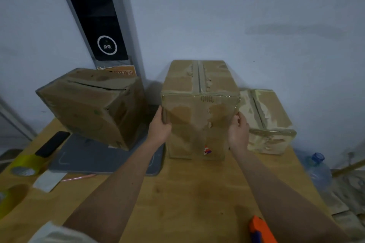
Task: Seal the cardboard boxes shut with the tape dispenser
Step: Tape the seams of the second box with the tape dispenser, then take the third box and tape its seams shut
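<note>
A tall cardboard box [199, 104] stands in the middle of the wooden table [187, 193], its top flaps closed with tape along the seam and over the front edge. My left hand [159, 126] grips its left side and my right hand [238, 128] grips its right side. A tilted cardboard box [88, 104] with an untaped gap along its top sits at the left. A smaller taped box [270, 122] lies at the right. An orange tape dispenser [260, 230] lies at the table's near edge, partly under my right forearm.
A grey stand base [98, 160] with a tall black screen [94, 16] occupies the back left. Yellowish tape rolls [25, 165] and a dark phone [52, 144] lie at the left edge. A blue water jug [318, 171] stands off the table's right side.
</note>
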